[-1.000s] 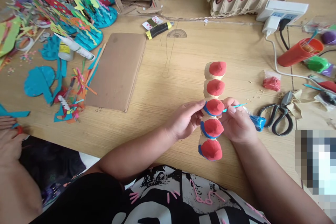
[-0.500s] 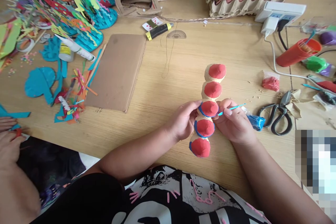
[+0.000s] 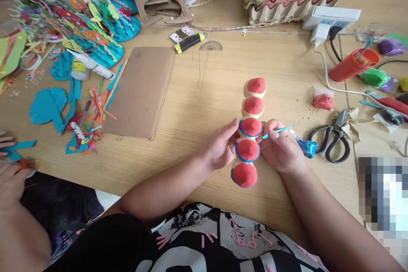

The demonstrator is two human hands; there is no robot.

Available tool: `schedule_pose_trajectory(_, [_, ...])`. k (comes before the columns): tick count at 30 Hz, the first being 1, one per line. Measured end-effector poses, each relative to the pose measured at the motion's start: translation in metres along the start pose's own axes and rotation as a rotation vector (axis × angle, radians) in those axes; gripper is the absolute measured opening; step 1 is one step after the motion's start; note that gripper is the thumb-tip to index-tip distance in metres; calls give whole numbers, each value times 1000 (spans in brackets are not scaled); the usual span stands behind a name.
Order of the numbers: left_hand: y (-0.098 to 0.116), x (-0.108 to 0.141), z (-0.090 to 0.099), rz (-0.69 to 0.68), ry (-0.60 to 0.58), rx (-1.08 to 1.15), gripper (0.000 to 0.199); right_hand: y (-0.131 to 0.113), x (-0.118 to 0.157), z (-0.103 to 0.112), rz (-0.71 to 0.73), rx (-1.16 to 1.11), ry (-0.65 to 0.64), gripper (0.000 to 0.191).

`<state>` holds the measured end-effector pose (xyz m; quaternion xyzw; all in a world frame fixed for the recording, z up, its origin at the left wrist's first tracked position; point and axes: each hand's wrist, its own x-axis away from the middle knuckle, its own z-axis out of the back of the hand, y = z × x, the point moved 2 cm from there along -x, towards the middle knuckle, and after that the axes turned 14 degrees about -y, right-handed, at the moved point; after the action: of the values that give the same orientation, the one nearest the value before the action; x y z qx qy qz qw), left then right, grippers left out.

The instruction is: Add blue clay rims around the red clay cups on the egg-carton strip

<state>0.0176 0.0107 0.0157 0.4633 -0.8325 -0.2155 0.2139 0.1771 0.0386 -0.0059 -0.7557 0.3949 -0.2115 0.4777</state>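
Note:
A strip of egg-carton cups stands out in front of me, its domes covered in red clay. Blue clay edges the three nearer domes; the two far ones have bare tan rims. My left hand grips the strip's left side around the middle cup, thumb near the blue edge. On the other side, my right hand pinches a thin light-blue modelling tool, its tip beside the middle cup. Some fingers of that hand are hidden behind the strip. A packet of blue clay lies just right of my right hand.
Black-handled scissors and a bag of red clay lie to the right, near an orange cup. Egg trays are stacked behind. Leftward lie a cardboard sheet and blue craft pieces. Another person's hands work at far left.
The strip has turned slightly, its far end shifting left and its near end a little right. Both hands keep their hold, and the view has shifted a little.

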Motion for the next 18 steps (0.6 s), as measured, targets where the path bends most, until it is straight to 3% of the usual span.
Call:
schedule_pose_trajectory(9, [4,0,4,15,-139,-27,25,-1,-4,1,73,106,47,22])
schedule_pose_trajectory(14, [5,-2,7,32,-62,-75,22,-3,-4,-5,32,-62,98,25])
schedule_pose_trajectory(18, [9,-1,5,12,-110,-113,25,-14,-5,-12,-13,-168,97,25])
